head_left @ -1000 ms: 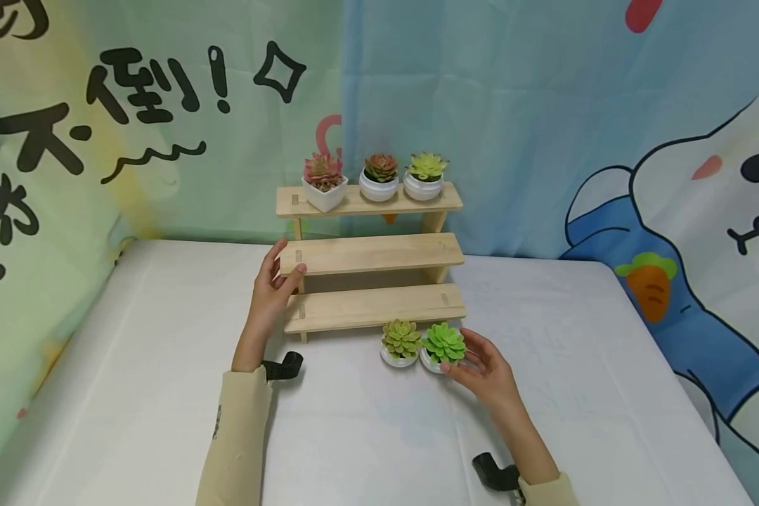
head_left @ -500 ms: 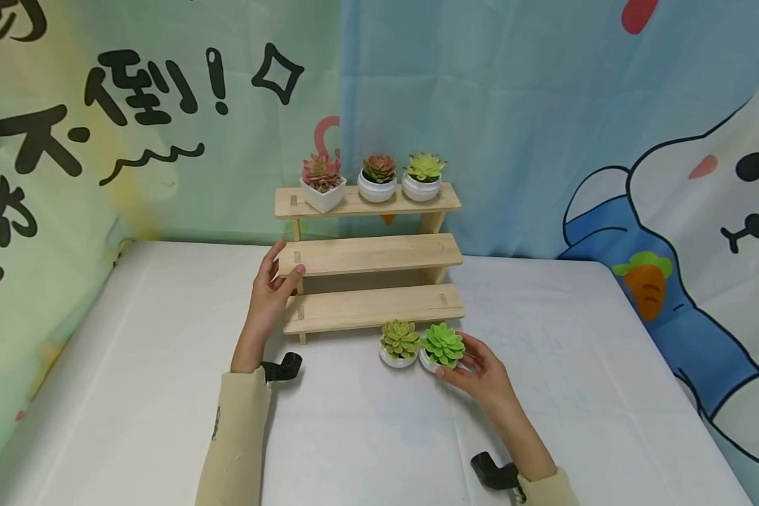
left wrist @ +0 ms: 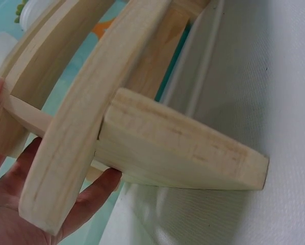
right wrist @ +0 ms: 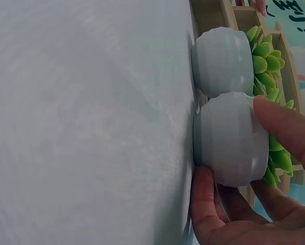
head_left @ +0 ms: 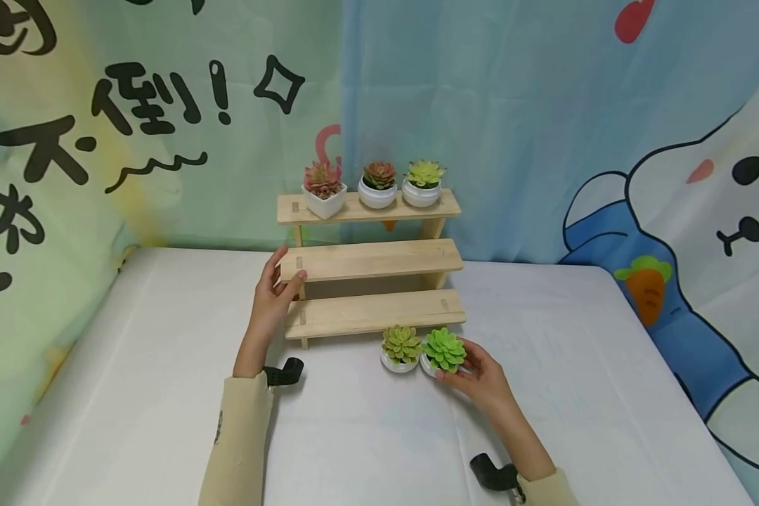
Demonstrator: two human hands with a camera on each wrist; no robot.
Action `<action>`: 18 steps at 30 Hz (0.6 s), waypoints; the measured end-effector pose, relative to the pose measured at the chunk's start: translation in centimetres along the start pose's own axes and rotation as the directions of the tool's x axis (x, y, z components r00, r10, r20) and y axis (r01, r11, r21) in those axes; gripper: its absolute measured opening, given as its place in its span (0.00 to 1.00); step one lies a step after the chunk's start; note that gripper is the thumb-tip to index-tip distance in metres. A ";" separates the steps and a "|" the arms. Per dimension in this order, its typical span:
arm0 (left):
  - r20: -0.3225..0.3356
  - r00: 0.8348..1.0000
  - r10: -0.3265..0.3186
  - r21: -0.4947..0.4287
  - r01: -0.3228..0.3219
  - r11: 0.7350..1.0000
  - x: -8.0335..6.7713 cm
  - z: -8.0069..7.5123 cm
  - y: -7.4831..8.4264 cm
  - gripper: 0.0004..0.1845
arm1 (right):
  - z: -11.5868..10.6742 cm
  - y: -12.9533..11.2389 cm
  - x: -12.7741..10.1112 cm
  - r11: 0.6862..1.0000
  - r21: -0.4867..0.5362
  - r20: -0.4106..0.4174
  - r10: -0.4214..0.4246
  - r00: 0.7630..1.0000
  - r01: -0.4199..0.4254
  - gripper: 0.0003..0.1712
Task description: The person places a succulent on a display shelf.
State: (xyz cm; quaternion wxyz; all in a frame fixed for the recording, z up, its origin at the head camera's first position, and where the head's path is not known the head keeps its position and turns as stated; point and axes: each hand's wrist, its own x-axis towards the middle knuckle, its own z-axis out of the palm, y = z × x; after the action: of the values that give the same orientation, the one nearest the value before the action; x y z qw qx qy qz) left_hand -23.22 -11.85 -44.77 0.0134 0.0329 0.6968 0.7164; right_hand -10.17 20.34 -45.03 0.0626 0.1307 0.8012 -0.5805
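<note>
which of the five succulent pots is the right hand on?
The bright green succulent pot, rightmost of the two on the table; the right hand grips it.

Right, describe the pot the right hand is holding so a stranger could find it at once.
Find the three-tier pale wooden step shelf on the white table. Two small round white pots stand on the table just in front of its lowest step. Pick the right-hand one, the bright green succulent pot gripped by the right hand; its neighbour, the olive-green succulent pot, is duller and yellowish.
</note>
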 end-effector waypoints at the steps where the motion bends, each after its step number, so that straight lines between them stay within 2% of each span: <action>1: -0.001 1.000 -0.001 0.002 0.001 1.000 0.0 0.0 0.0 0.35 | 0.0 0.0 0.0 1.000 -0.004 -0.001 -0.001 1.000 0.001 0.40; 7: 0.002 1.000 -0.011 0.001 0.011 1.000 0.0 0.0 0.0 0.35 | -0.3 0.0 -0.5 1.000 -0.022 -0.002 0.007 1.000 -0.007 0.40; 18: 0.000 1.000 0.014 0.003 -0.014 1.000 0.0 -0.1 -0.1 0.35 | -1.3 -0.6 -1.0 1.000 -0.004 -0.005 0.009 1.000 -0.009 0.41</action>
State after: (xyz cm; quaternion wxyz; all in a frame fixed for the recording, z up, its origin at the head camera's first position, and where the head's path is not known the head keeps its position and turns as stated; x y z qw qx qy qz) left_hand -23.20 -11.92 -44.88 0.0082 0.0378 0.6974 0.7156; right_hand -9.31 21.30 -43.83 0.0632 0.1357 0.8020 -0.5783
